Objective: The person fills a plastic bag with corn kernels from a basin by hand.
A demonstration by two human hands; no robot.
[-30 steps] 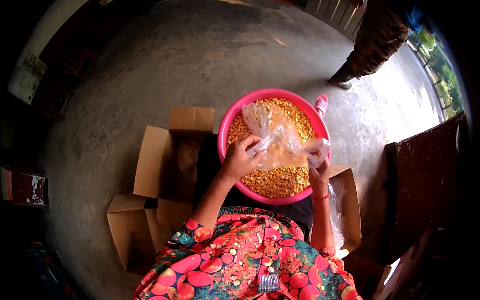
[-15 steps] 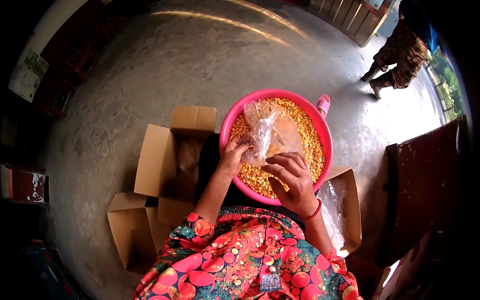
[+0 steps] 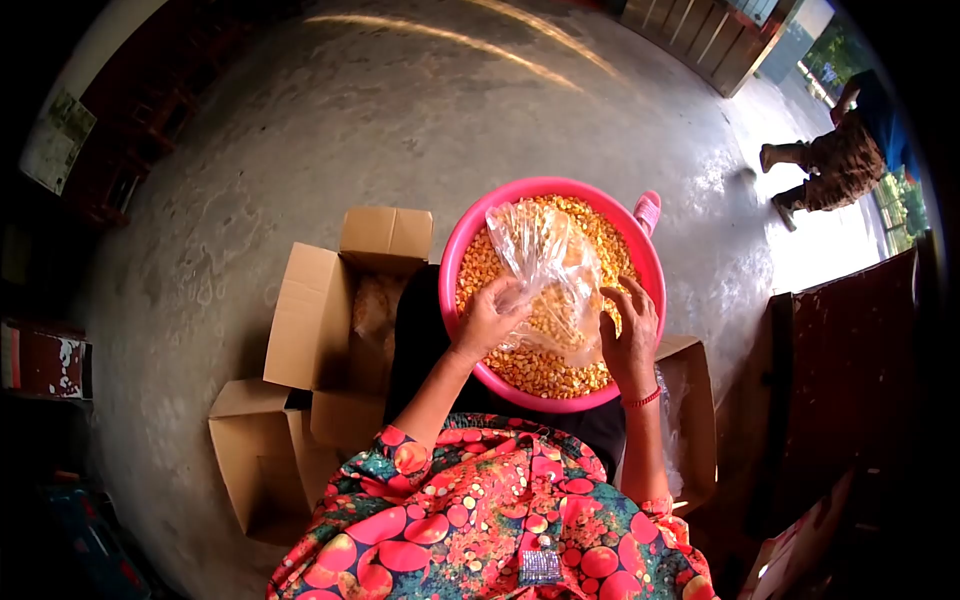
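A round pink basin [image 3: 653,270] full of yellow corn kernels [image 3: 540,375] rests at my lap. On the kernels lies a clear plastic bag [image 3: 545,245], crumpled and see-through. The fingers of my left hand [image 3: 490,318] are closed on the bag's left side, over the kernels. My right hand [image 3: 632,340], with a red bracelet at the wrist, is at the bag's right edge by the basin's inner wall. Its fingers are bent but apart, and nothing shows in their grasp.
Open cardboard boxes [image 3: 300,315] stand at my left, one with clear plastic inside. Another box [image 3: 700,420] with plastic is at my right. A dark red wooden piece [image 3: 850,370] stands further right. A person [image 3: 845,160] is near the bright doorway.
My right hand has moved right and away from me, to the bag's right side. My left hand has shifted slightly right, and the bag lies more spread. The person has moved right, towards the doorway.
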